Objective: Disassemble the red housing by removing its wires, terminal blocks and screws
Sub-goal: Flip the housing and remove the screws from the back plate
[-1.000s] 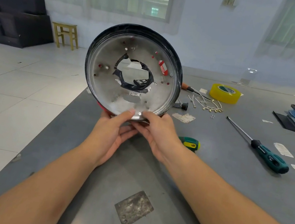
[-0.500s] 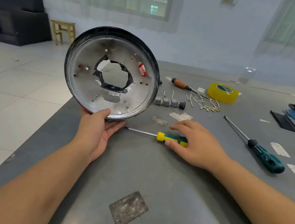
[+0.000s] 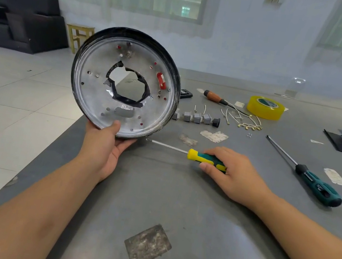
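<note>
Holding the round housing [image 3: 125, 83] upright at the left edge of the grey table [image 3: 174, 209], the left hand [image 3: 106, 148] has its grip clamped on the lower rim, thumb pressed on the silver inner face and fingers curled under the edge. The housing's black rim frames a metal disc with a ragged central hole (small red spots show through several of its holes, and a red slot sits to the right of the opening). The right hand [image 3: 232, 175] lies on the table just right of the housing, its grip closing round the green-and-yellow handle of a screwdriver [image 3: 197, 156], whose shaft points left towards the housing's base. Farther back, a row of grey terminal blocks [image 3: 197, 118] lies on the table just right of the housing, with loose wires [image 3: 243, 121] near them and two tiny screws [image 3: 249, 134] close by. A roll of yellow tape [image 3: 265, 107] and a wooden-handled screwdriver [image 3: 216, 98] sit at the far side. A longer dark green screwdriver [image 3: 307, 174] lies well apart at the right.
</note>
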### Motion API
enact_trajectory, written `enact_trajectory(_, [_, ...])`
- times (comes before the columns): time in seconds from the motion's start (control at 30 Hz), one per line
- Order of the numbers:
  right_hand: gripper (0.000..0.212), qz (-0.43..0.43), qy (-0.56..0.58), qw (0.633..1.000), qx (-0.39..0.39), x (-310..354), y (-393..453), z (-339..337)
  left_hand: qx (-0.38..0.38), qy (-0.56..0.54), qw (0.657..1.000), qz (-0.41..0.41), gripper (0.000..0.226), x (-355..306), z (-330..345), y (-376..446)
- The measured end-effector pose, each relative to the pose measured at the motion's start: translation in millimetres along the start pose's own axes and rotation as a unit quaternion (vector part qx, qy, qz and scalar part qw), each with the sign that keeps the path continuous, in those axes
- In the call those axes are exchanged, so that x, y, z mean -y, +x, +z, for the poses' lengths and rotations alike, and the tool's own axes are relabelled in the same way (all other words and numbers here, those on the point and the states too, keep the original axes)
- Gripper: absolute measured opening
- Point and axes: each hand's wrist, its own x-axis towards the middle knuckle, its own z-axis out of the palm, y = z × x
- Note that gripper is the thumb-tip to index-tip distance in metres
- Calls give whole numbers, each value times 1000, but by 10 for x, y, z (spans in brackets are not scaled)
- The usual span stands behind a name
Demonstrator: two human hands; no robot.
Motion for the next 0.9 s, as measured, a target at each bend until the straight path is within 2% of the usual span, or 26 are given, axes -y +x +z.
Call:
enact_trajectory(0.27, [27, 20, 88, 994, -68, 147, -56, 103, 7, 35, 999, -4, 43, 42, 61, -63])
enact_trajectory(0.43, [27, 21, 101, 993, -54, 249, -39, 188, 19, 67, 997, -13, 36, 45, 71, -90])
enact_trajectory(0.9, [31, 25, 80, 996, -36, 289, -39, 168, 38, 90, 995, -15, 40, 66, 63, -100])
